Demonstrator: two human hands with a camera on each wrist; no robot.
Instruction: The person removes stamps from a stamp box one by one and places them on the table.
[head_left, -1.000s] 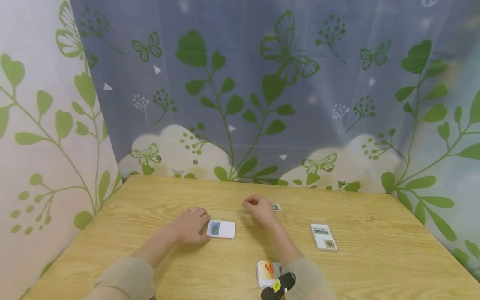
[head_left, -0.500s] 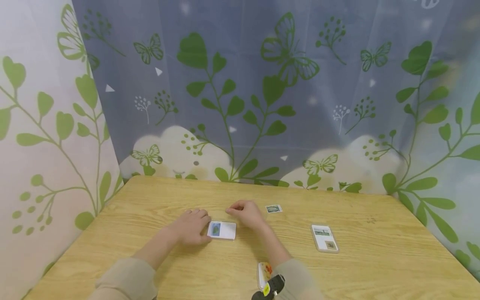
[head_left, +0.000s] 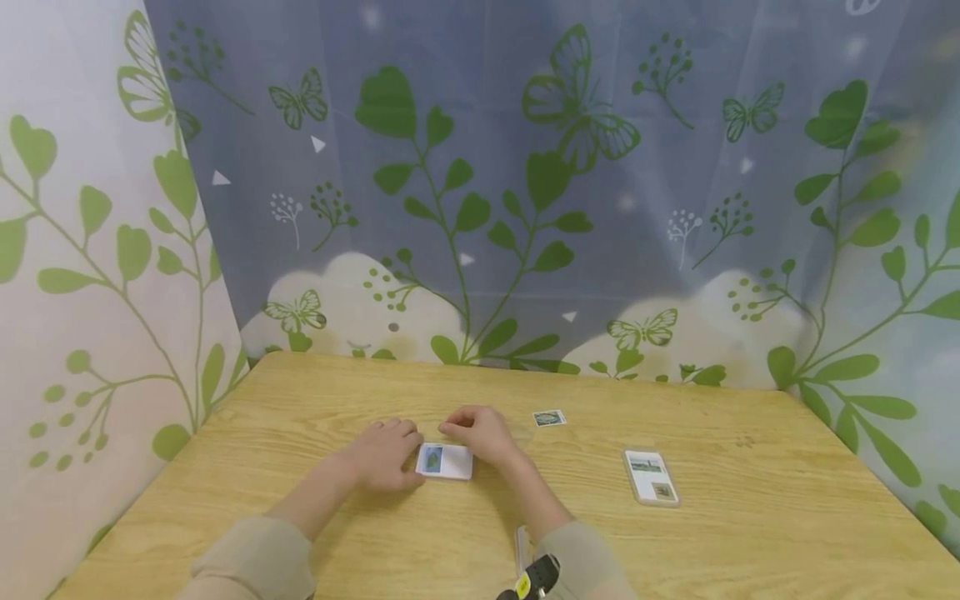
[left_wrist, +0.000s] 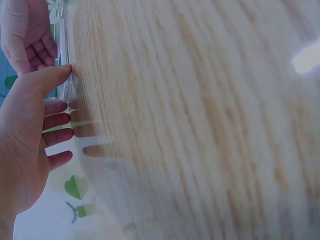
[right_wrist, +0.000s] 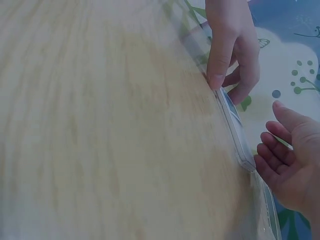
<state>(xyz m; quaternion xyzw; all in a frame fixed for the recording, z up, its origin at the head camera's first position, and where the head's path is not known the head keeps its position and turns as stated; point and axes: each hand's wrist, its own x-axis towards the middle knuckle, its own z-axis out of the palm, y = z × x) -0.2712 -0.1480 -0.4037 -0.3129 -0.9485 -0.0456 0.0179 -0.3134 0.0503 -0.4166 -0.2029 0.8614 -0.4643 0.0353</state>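
A flat, clear-edged white case (head_left: 456, 462) lies on the table, a blue stamp (head_left: 432, 459) at its left end. My left hand (head_left: 381, 454) holds that end, thumb at the near edge and fingers at the far one; the right wrist view shows the case (right_wrist: 235, 132) edge-on. Just beyond the case's right part is my right hand (head_left: 482, 433), its thumb and fingers pinched together. Between them, in the right wrist view, shows the edge of a thin pale flat piece (right_wrist: 284, 142); its face is hidden.
A green stamp (head_left: 549, 417) lies alone farther back. To the right is a second case (head_left: 651, 477) with two stamps. A third case (head_left: 522, 546) is mostly hidden under the right sleeve. A patterned curtain (head_left: 480, 208) hangs behind the wooden table (head_left: 735, 483).
My right hand has moved left from beside the green stamp to the far side of the case, uncovering that stamp. The left hand has stayed at the case.
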